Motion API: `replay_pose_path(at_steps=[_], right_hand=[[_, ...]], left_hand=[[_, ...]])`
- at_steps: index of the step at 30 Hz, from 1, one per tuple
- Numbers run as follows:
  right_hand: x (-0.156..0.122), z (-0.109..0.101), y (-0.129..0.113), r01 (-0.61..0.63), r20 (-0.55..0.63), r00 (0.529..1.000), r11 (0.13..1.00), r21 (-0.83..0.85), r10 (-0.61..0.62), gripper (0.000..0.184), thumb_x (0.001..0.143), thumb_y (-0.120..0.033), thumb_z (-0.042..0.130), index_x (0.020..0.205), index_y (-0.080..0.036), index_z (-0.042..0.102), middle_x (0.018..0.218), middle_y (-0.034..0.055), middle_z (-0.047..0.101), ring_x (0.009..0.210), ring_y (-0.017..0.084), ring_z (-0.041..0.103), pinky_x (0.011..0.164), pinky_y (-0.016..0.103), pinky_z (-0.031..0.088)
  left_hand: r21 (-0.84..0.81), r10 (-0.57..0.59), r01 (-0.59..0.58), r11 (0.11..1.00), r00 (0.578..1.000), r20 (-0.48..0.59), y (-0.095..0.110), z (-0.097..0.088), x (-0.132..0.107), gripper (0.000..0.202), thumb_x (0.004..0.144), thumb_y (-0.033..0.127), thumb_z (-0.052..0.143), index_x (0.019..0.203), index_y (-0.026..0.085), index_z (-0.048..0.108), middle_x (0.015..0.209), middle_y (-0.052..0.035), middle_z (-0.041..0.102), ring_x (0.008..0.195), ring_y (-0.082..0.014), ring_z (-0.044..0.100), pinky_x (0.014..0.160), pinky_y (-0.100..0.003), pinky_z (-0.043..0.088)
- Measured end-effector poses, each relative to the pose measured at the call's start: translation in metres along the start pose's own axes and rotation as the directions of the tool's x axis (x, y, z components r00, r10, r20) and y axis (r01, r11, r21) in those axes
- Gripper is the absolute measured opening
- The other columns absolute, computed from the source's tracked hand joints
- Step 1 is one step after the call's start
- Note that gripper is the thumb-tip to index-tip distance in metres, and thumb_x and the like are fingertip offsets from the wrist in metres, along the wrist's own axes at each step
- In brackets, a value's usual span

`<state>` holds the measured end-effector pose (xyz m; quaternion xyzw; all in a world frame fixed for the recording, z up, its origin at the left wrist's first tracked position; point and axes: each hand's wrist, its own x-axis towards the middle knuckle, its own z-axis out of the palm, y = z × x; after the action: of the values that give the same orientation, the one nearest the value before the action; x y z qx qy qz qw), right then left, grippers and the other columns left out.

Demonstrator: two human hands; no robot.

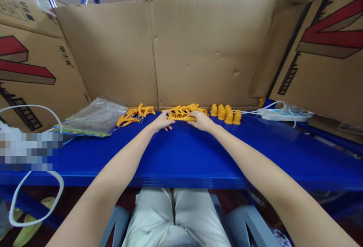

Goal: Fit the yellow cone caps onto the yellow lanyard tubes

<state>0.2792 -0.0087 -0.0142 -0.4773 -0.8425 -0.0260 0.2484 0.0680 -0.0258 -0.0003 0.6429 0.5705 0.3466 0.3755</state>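
Both my arms reach far forward over the blue table (181, 152). My left hand (163, 121) and my right hand (202, 120) together grip a long orange plastic piece (183, 118), one at each end, fingers curled on it. Just behind it lies a heap of similar orange pieces (185, 109). A second heap of orange pieces with small metal chains (135, 113) sits to the left. A cluster of orange bell-shaped caps (227, 113) stands upright to the right of my right hand.
Cardboard walls (181, 50) enclose the back and both sides of the table. Clear plastic bags (93, 118) lie at the left. A white power strip with cable (279, 114) rests at the right rear. A white cable loop (31, 186) hangs off the left front edge.
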Motion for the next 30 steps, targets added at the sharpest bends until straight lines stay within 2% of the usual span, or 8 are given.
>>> replay_pose_path(at_steps=[4,8,10,13,17,20,26,30], right_hand=[[0.001,0.003,0.007,0.050,-0.025,0.998,0.999,-0.001,-0.050,0.032,0.084,-0.023,0.066,0.115,-0.018,0.067,0.112,0.0114,0.065,0.103,0.025,0.062,0.092,0.039,0.047],[0.002,0.009,0.015,0.131,-0.040,0.991,0.990,0.048,-0.129,0.032,0.084,-0.022,0.065,0.116,-0.021,0.067,0.109,0.0098,0.064,0.099,0.023,0.063,0.092,0.039,0.047],[0.003,0.010,0.017,0.171,-0.045,0.985,0.982,0.086,-0.168,0.033,0.085,-0.023,0.064,0.117,-0.020,0.066,0.109,0.0107,0.064,0.101,0.024,0.062,0.094,0.040,0.046],[0.004,0.011,0.019,0.215,-0.050,0.977,0.967,0.136,-0.210,0.035,0.087,-0.025,0.061,0.121,-0.017,0.064,0.114,0.0129,0.063,0.108,0.025,0.060,0.097,0.040,0.045],[0.005,0.011,0.019,0.237,-0.026,0.971,0.958,0.163,-0.237,0.036,0.087,-0.025,0.061,0.122,-0.018,0.064,0.116,0.0132,0.063,0.110,0.025,0.059,0.100,0.043,0.044],[0.005,0.012,0.018,0.215,-0.005,0.976,0.960,0.177,-0.217,0.036,0.087,-0.026,0.061,0.122,-0.018,0.064,0.116,0.0134,0.063,0.110,0.026,0.060,0.101,0.044,0.043],[0.007,0.011,0.020,0.060,-0.028,0.998,0.943,0.328,-0.053,0.050,0.079,-0.027,0.070,0.126,-0.017,0.058,0.125,0.0149,0.060,0.117,0.027,0.057,0.103,0.048,0.042],[0.005,0.007,0.025,-0.068,0.080,0.996,0.847,0.527,0.030,0.050,0.074,-0.019,0.074,0.119,-0.016,0.055,0.117,0.0109,0.063,0.094,0.018,0.066,0.091,0.039,0.052]], left_hand=[[0.241,0.133,-0.140,0.960,0.990,0.045,-0.006,-0.001,0.002,0.060,0.077,0.018,0.063,0.135,0.019,0.046,0.068,0.0028,0.059,0.042,-0.0085,0.051,0.045,-0.021,0.039],[0.458,0.277,-0.253,0.852,0.961,0.015,-0.007,-0.006,0.006,0.031,0.068,0.019,0.065,0.099,0.014,0.069,0.063,0.0018,0.059,0.054,-0.0111,0.053,0.058,-0.024,0.042],[0.513,0.330,-0.272,0.814,0.944,-0.025,-0.006,-0.008,0.006,0.026,0.065,0.020,0.065,0.090,0.014,0.071,0.062,0.0016,0.060,0.058,-0.0123,0.053,0.061,-0.025,0.042],[0.533,0.336,-0.251,0.808,0.939,-0.067,-0.005,-0.009,0.006,0.025,0.065,0.023,0.064,0.089,0.015,0.071,0.060,0.0018,0.059,0.058,-0.0130,0.052,0.059,-0.025,0.039],[0.601,0.367,-0.263,0.755,0.929,-0.055,-0.005,-0.009,0.004,0.027,0.065,0.025,0.064,0.090,0.018,0.070,0.062,0.0010,0.061,0.060,-0.0144,0.054,0.060,-0.025,0.039],[0.663,0.379,-0.254,0.704,0.924,-0.048,-0.004,-0.009,0.002,0.030,0.066,0.025,0.063,0.094,0.020,0.070,0.064,0.0004,0.064,0.063,-0.0162,0.057,0.063,-0.026,0.041],[0.677,0.337,-0.211,0.705,0.940,-0.057,-0.005,-0.010,0.002,0.036,0.069,0.025,0.060,0.103,0.020,0.069,0.067,-0.0010,0.068,0.065,-0.0175,0.061,0.064,-0.025,0.043],[0.694,0.343,-0.208,0.689,0.937,-0.061,-0.008,-0.011,0.005,0.035,0.069,0.027,0.061,0.102,0.020,0.068,0.072,-0.0018,0.069,0.068,-0.0177,0.062,0.065,-0.025,0.043]])
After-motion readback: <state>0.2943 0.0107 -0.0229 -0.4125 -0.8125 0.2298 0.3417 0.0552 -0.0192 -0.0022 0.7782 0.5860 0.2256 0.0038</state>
